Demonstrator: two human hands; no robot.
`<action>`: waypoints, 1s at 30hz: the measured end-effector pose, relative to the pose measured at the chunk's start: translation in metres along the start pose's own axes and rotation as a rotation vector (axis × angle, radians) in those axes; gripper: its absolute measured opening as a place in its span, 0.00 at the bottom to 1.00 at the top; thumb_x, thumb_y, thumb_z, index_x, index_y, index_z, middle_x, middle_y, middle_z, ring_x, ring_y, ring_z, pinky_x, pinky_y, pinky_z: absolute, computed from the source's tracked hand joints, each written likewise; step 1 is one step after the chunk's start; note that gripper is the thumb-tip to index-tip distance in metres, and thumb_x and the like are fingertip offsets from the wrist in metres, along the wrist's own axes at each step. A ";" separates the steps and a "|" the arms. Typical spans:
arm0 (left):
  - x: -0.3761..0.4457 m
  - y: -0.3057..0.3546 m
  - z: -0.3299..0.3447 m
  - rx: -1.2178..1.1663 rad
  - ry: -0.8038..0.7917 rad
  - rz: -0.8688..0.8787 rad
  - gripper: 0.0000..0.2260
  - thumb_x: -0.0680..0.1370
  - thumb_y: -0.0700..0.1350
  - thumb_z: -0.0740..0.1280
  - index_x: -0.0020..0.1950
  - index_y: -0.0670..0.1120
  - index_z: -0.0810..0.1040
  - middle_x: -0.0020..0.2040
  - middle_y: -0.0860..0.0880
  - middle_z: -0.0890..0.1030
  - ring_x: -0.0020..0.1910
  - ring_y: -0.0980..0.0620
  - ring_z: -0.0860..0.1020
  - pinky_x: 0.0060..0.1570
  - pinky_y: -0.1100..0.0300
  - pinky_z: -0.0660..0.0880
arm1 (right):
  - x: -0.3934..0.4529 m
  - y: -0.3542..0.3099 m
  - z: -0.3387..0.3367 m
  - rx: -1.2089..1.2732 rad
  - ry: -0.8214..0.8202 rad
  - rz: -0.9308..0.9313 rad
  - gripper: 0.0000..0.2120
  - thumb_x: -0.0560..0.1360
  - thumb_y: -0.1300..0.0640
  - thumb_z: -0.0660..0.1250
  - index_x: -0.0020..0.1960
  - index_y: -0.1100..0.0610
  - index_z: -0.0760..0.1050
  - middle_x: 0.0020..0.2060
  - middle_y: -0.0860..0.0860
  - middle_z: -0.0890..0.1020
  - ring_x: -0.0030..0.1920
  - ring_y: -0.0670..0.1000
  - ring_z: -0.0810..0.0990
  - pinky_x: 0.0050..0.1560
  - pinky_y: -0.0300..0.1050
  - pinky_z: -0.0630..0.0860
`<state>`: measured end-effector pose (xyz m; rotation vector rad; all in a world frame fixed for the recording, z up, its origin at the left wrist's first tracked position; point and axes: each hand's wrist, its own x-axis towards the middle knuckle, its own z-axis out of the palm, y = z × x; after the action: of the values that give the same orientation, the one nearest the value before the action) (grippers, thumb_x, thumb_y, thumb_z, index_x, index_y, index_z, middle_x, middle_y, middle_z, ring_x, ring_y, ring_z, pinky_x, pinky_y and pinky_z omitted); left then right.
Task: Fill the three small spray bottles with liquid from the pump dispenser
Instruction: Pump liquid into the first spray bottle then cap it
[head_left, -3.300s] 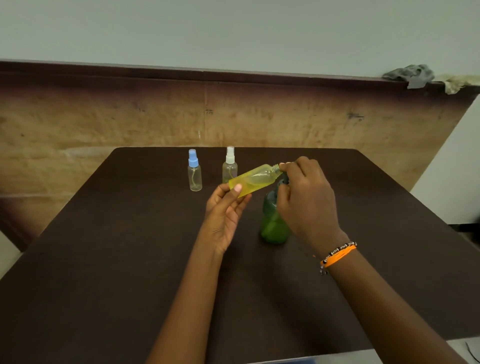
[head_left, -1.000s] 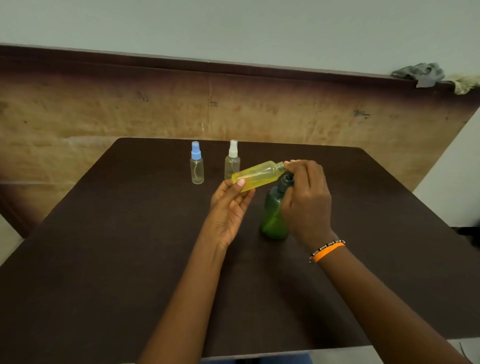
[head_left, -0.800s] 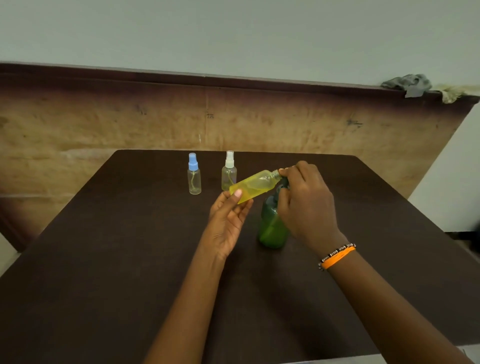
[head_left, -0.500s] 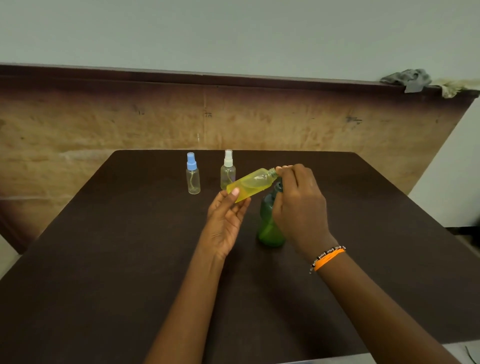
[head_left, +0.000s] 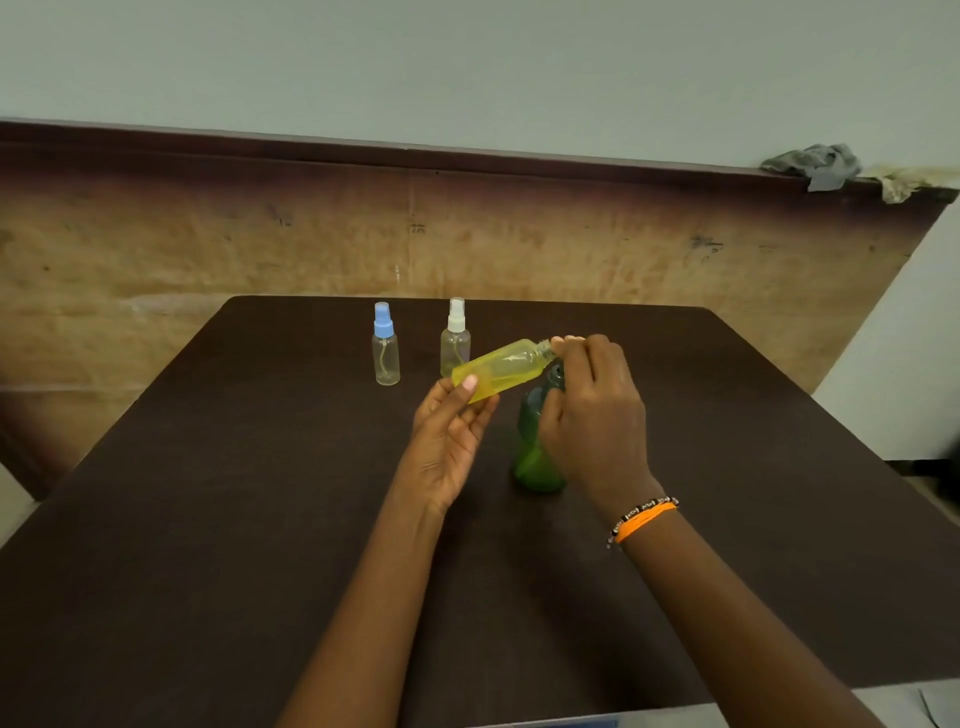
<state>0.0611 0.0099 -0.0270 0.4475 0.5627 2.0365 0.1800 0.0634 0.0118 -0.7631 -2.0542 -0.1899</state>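
While the left hand (head_left: 451, 441) pinches the base of the yellow spray bottle (head_left: 500, 369) between thumb and fingertips, the bottle hangs in the air above the middle of the dark counter (head_left: 208, 519), tilted, with its long axis running from lower left to upper right. Its open threaded neck points right and slightly up, meeting the fingertips of the right hand (head_left: 592, 415). That hand curls over the top of the green pump dispenser (head_left: 535, 447), hiding the pump head; its grip is closed around the dispenser's top, though exactly which fingers press where cannot be told. The dispenser stands upright on the counter, just right of centre, directly under the yellow bottle's neck.

Toward the far edge stand two more small bottles, both upright and capped: the blue-capped bottle (head_left: 386, 347) on the left and the white-capped bottle (head_left: 455, 338) beside it, apart from each other. The white-capped one sits just behind the yellow bottle's base.

Wide bare counter lies to the left, to the right and on the near side around both forearms. The far edge runs close behind the two capped bottles, with a worn brown wall panel (head_left: 208, 249) beyond. An orange bracelet (head_left: 644, 519) circles the right wrist. A grey rag (head_left: 813, 163) lies on the panel's top ledge at far right.
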 end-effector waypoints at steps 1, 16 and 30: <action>-0.001 0.000 0.001 -0.003 0.001 -0.004 0.12 0.70 0.39 0.65 0.53 0.43 0.74 0.45 0.49 0.84 0.46 0.55 0.82 0.45 0.64 0.79 | 0.003 0.000 -0.004 -0.005 -0.008 -0.006 0.17 0.69 0.64 0.55 0.50 0.68 0.78 0.42 0.59 0.77 0.42 0.57 0.78 0.36 0.46 0.77; 0.000 -0.001 0.001 -0.020 0.004 -0.005 0.12 0.69 0.40 0.65 0.52 0.43 0.74 0.45 0.49 0.83 0.46 0.55 0.82 0.46 0.64 0.79 | 0.007 0.005 -0.003 -0.015 0.040 -0.039 0.12 0.70 0.66 0.56 0.45 0.67 0.78 0.38 0.58 0.77 0.38 0.57 0.77 0.31 0.43 0.73; 0.001 -0.001 -0.005 0.011 0.035 -0.029 0.09 0.73 0.39 0.64 0.53 0.43 0.75 0.47 0.49 0.84 0.48 0.54 0.82 0.46 0.64 0.79 | 0.002 0.006 -0.004 -0.029 0.006 -0.089 0.16 0.69 0.65 0.54 0.48 0.68 0.78 0.41 0.59 0.78 0.40 0.57 0.78 0.33 0.46 0.77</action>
<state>0.0589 0.0108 -0.0317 0.4089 0.5989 2.0174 0.1857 0.0673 0.0146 -0.6884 -2.0852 -0.2730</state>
